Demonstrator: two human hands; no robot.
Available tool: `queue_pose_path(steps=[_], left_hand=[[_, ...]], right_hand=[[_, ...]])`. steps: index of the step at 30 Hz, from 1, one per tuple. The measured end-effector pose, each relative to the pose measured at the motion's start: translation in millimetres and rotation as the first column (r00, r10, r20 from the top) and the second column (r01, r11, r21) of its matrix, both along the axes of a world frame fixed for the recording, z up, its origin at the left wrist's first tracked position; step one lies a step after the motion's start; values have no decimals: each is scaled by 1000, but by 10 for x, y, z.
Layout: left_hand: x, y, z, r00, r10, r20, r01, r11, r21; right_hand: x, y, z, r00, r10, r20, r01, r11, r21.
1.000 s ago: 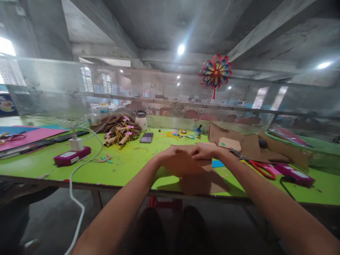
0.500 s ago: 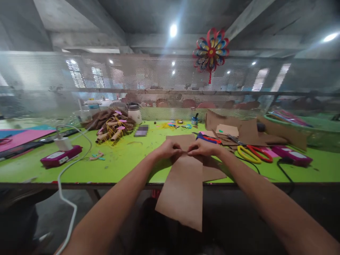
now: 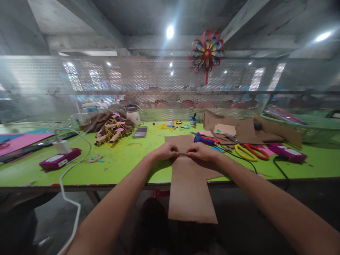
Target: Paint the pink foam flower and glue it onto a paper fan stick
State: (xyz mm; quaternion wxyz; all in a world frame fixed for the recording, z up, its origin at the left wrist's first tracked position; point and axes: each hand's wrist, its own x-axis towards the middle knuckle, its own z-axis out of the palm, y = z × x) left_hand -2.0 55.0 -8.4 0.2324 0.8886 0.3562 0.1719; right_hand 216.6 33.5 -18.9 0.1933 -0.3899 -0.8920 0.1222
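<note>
A long piece of brown kraft paper [image 3: 191, 194] hangs over the near edge of the green table [image 3: 119, 166]. My left hand [image 3: 167, 150] pinches its far edge from the left. My right hand [image 3: 200, 151] pinches the same edge from the right, with the fingertips of both hands a short gap apart. Under and beyond the hands lies more brown paper [image 3: 180, 140], partly covered by them. Just past my right hand is a blue-handled tool with red parts [image 3: 203, 139], likely a glue gun, with a black cord.
Large scissors [image 3: 245, 152] with yellow and red handles lie at right, near a purple power strip [image 3: 288, 153]. Brown sheets [image 3: 231, 122] are piled behind. At left are another purple power strip [image 3: 60, 159], a white cable [image 3: 63, 191] and rolled paper tubes [image 3: 115, 136].
The hanging end of the kraft paper has swung to the right. My hands keep their pinch on its far edge, and the view has shifted slightly.
</note>
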Motion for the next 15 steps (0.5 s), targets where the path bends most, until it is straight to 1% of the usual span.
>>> queue_pose_path(steps=[3, 7, 11, 15], left_hand=[[72, 15, -25, 999, -25, 26, 24, 1000, 20], [154, 28, -61, 1000, 5, 7, -5, 995, 96], [170, 28, -79, 1000, 13, -11, -12, 991, 130], [169, 6, -75, 999, -1, -34, 7, 984, 176]], right_hand=[[-20, -9, -7, 1000, 3, -11, -3, 1000, 28], [-52, -27, -12, 999, 37, -26, -35, 997, 64], [-48, -6, -40, 999, 48, 0, -48, 996, 76], [21, 48, -85, 998, 65, 15, -66, 994, 82]])
